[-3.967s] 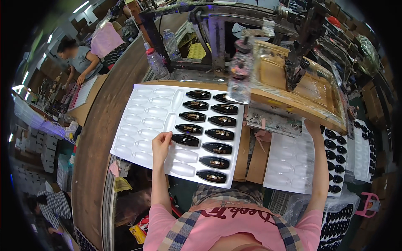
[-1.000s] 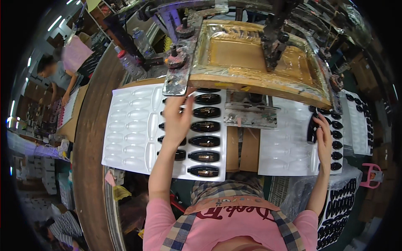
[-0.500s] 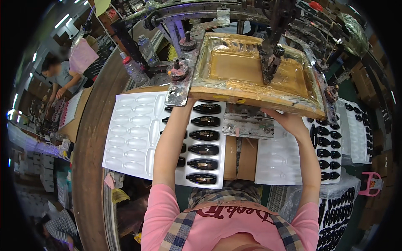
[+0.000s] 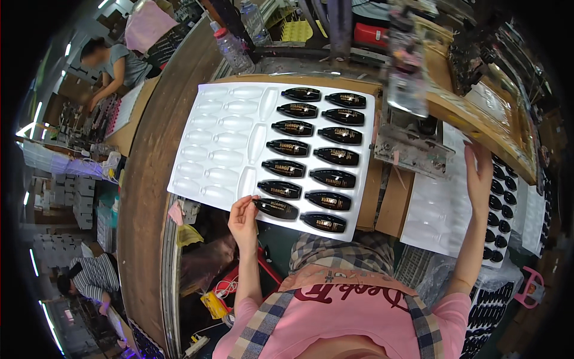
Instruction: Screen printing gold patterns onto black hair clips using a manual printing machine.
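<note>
Right half of white tray filled with black pieces; left half empty. Left hand pinches a black piece, right hand open on clear sheet.

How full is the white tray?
About half full. The white tray has black pieces filling its two right columns; the left pockets are empty. Left hand touches the nearest piece.

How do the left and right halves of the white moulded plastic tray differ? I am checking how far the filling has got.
The right half of the white moulded plastic tray holds glossy black oval pieces with gold print in two columns; the left half shows only bare, translucent white pockets. The left hand pinches the black piece at the near end of the filled half, while nothing touches the left half. Both halves share the same oval pocket pattern.
</note>
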The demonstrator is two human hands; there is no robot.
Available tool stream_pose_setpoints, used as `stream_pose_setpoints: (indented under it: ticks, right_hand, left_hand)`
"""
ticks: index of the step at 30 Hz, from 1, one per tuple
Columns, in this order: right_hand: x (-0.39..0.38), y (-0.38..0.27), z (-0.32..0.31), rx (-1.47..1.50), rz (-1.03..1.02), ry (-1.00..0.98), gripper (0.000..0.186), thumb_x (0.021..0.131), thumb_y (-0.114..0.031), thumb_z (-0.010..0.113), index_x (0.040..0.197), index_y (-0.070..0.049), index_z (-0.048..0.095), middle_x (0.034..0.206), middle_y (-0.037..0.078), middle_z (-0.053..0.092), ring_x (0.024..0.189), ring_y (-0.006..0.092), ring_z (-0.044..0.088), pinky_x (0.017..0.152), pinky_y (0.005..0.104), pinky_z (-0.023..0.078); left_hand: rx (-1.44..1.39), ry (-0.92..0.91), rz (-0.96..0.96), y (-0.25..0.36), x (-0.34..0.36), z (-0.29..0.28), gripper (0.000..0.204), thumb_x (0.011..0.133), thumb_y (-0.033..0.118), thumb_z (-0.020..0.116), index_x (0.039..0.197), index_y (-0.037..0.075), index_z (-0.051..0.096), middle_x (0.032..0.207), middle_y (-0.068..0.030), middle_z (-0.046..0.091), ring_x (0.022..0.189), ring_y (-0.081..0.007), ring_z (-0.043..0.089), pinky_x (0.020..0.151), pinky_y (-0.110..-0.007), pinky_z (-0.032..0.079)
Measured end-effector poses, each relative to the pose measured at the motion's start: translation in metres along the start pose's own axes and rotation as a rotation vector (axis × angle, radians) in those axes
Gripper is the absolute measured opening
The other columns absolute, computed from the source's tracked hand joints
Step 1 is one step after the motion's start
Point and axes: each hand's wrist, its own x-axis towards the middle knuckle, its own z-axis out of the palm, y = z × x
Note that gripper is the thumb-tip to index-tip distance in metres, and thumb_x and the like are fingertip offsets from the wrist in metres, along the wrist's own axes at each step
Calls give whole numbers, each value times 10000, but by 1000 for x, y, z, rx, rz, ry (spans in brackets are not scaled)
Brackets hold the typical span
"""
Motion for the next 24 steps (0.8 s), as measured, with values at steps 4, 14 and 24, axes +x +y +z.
stream_pose_setpoints:
  ticks: [4, 14, 24]
  right_hand:
    - [-23, 3, -28, -18, 99, 53, 412, 844, -114, 516, 1216, 18, 397, 1073, 142, 559, 948, 178, 526, 846, 273, 382]
    - [-45, 76, -99, -350, 362, 201, 360, 845, -236, 524, 1118, -6, 484, 917, 164, 597, 811, 212, 582, 692, 289, 440]
    - [-86, 113, -83, -677, 531, 146, 541, 750, -210, 605, 1215, -49, 381, 1022, 212, 543, 839, 318, 561, 699, 358, 443]
  left_hand:
    - [329, 56, 210, -13, -3, 1, 146, 834, 22, 513, 959, -23, 572, 970, -86, 588, 861, -107, 543, 722, -197, 428]
    - [831, 101, 479, 17, 3, 2, 188, 810, 9, 514, 982, -43, 568, 1041, -165, 543, 964, -264, 515, 837, -332, 396]
    - [514, -326, 970, 103, 69, 168, 156, 754, -51, 527, 892, -26, 594, 908, -145, 597, 905, -283, 547, 831, -332, 401]
